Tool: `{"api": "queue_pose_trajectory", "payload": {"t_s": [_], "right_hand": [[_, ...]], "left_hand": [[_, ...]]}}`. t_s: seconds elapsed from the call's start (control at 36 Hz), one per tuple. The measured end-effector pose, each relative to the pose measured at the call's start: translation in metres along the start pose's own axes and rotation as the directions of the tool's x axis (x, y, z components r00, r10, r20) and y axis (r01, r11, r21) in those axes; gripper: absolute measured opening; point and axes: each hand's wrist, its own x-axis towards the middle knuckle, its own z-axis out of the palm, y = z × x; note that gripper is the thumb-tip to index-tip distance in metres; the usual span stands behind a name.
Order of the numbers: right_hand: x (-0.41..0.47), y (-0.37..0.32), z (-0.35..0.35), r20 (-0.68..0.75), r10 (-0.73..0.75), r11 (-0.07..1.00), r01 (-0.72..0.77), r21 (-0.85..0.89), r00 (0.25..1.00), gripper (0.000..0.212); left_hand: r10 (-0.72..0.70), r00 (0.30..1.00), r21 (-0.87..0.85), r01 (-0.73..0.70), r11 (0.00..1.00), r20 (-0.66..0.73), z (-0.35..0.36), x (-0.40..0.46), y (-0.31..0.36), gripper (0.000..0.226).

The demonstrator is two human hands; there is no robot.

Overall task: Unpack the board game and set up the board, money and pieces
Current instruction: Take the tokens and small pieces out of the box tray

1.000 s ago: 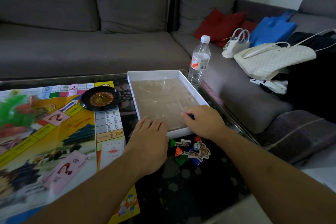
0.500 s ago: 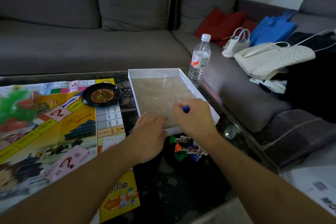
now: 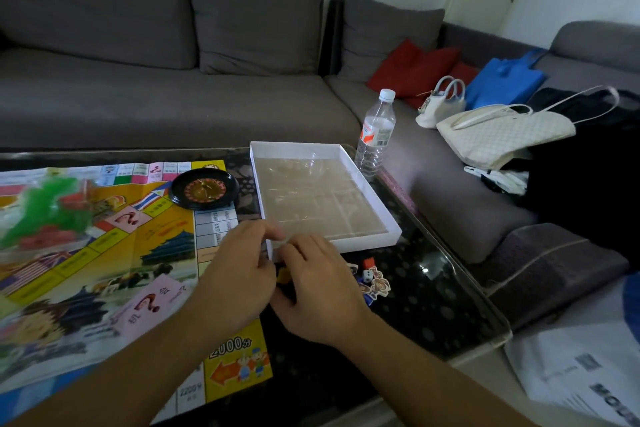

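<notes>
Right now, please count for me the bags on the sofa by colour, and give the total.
White or cream bags: 2, the small handbag and the large quilted bag
Blue bags: 1, the tote
Total: 3

Both hands (image 3: 277, 284) together by box (image 3: 377, 211) corner, near pcs (image 3: 375, 282).

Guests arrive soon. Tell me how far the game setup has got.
Done: the board lies unfolded on the table, the roulette wheel sits on its corner, and the box tray looks emptied. In hand: left hand and right hand work together on something small by the tray's near corner. Left: the character pieces and die lie loose beside the board; no sorted money shows.
</notes>
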Motion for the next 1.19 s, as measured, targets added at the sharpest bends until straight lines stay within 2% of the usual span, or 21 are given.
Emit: {"api": "queue_pose_trajectory", "payload": {"t_s": [0.08,0.17,0.22,0.28,0.36,0.47,0.64,0.78,1.0,1.14,1.19], "right_hand": [[0.001,0.007,-0.018,-0.022,0.054,0.998,-0.053,0.045,0.998,0.028],[0.009,0.031,-0.035,-0.067,0.252,0.967,-0.249,0.052,0.965,0.021],[0.016,0.054,-0.047,-0.005,0.407,0.913,-0.407,0.034,0.913,0.031],[0.02,0.078,-0.057,0.127,0.481,0.875,-0.485,0.001,0.868,0.038],[0.014,0.105,-0.064,0.18,0.453,0.891,-0.45,-0.061,0.873,0.024],[-0.005,0.125,-0.066,0.012,0.314,0.936,-0.307,-0.173,0.949,0.014],[-0.012,0.135,-0.062,0.004,0.28,0.956,-0.278,-0.095,0.96,0.014],[-0.014,0.128,-0.061,0.069,0.312,0.946,-0.303,-0.118,0.948,0.015],[-0.006,0.115,-0.065,0.224,0.384,0.907,-0.32,-0.275,0.896,0.026],[0.005,0.107,-0.064,0.207,0.517,0.848,-0.465,-0.254,0.83,0.035],[0.012,0.107,-0.064,0.195,0.536,0.835,-0.48,-0.271,0.822,0.032]], "left_hand": [[0.053,0.998,0.025,-0.054,0.998,0.04,0.0,-0.004,0.006,0.049],[0.044,0.997,0.074,-0.049,0.996,0.061,0.002,-0.003,0.011,0.051],[0.063,0.995,0.111,-0.072,0.991,0.082,0.004,-0.002,0.011,0.053],[0.11,0.987,0.149,-0.127,0.981,0.118,0.007,0.0,0.01,0.049],[0.155,0.976,0.232,-0.187,0.955,0.15,0.011,0.002,0.007,0.042],[0.166,0.965,0.324,-0.227,0.918,0.204,0.017,0.004,0.006,0.044],[0.148,0.959,0.429,-0.242,0.87,0.24,0.025,0.009,0.008,0.053],[0.114,0.955,0.529,-0.248,0.812,0.272,0.033,0.01,0.011,0.066],[0.12,0.949,0.515,-0.262,0.816,0.292,0.037,0.019,0.016,0.047],[0.106,0.948,0.508,-0.253,0.823,0.301,0.033,0.024,0.02,0.041],[0.096,0.948,0.501,-0.244,0.831,0.303,0.033,0.024,0.02,0.042]]}}
